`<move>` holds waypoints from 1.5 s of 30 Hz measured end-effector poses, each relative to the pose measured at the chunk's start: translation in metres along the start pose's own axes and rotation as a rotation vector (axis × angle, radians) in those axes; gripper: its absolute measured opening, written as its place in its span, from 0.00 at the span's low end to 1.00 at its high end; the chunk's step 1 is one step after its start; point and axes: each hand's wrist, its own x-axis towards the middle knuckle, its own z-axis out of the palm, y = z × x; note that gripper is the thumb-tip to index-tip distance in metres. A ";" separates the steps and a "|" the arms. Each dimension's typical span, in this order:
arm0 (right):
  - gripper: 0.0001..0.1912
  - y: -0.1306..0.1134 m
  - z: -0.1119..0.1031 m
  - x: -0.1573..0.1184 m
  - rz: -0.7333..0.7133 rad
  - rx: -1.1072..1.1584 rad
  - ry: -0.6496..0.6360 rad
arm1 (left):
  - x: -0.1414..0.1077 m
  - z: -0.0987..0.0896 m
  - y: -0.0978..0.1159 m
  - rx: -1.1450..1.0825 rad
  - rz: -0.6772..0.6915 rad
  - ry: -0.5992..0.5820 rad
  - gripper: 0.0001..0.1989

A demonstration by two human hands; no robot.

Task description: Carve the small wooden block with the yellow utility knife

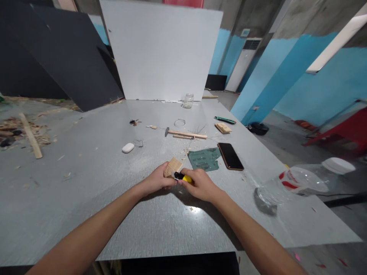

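My left hand (157,178) is closed round the left side of a small light wooden block (173,166). In my right hand (200,185) is a yellow and black utility knife (187,178), its front end against the block's lower right edge. Both hands are close together above the grey table (137,225). Just beyond them lies a green sheet of sandpaper (204,159), with a phone (230,156) to its right. A hammer (186,134) and a thin stick lie farther back.
A large plastic bottle (301,181) lies at the right. A white case (128,148), a glass jar (188,101), a green cutter (225,120) and wooden pieces (223,128) are farther back. Wood scraps (11,131) lie far left; a white board (163,49) stands behind.
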 end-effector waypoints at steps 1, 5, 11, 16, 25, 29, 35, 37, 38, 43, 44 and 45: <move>0.16 -0.001 0.000 0.000 -0.006 0.000 -0.009 | 0.000 0.000 0.000 0.000 0.000 0.001 0.21; 0.16 -0.001 0.000 0.000 -0.012 0.007 -0.019 | 0.002 0.000 -0.001 0.000 -0.010 0.011 0.22; 0.16 0.004 0.002 0.000 -0.023 0.044 0.001 | 0.001 0.001 -0.001 -0.006 -0.002 0.003 0.20; 0.18 0.002 0.000 -0.001 -0.033 0.062 -0.017 | 0.001 0.001 0.000 0.001 -0.005 0.004 0.21; 0.17 -0.002 -0.003 -0.001 -0.018 0.101 -0.059 | 0.002 -0.002 -0.005 0.004 0.007 0.003 0.21; 0.19 0.001 -0.001 0.001 -0.008 0.131 -0.022 | 0.002 -0.001 -0.005 0.004 0.000 0.010 0.20; 0.19 0.008 0.002 0.004 0.148 0.050 0.099 | 0.002 -0.002 -0.003 -0.009 -0.023 0.074 0.21; 0.19 0.007 0.003 0.006 0.209 -0.026 0.144 | 0.003 -0.003 -0.003 0.001 -0.029 0.085 0.20; 0.19 0.006 0.003 0.006 0.228 -0.053 0.159 | 0.003 -0.003 -0.003 0.004 -0.032 0.086 0.19; 0.20 0.002 0.006 0.007 0.294 -0.116 0.217 | 0.004 -0.003 -0.005 -0.015 -0.036 0.092 0.18; 0.20 0.001 0.007 0.007 0.304 -0.121 0.226 | 0.004 -0.003 -0.006 -0.017 -0.036 0.093 0.18; 0.20 0.001 0.008 0.007 0.310 -0.124 0.232 | 0.004 -0.003 -0.006 -0.017 -0.037 0.094 0.17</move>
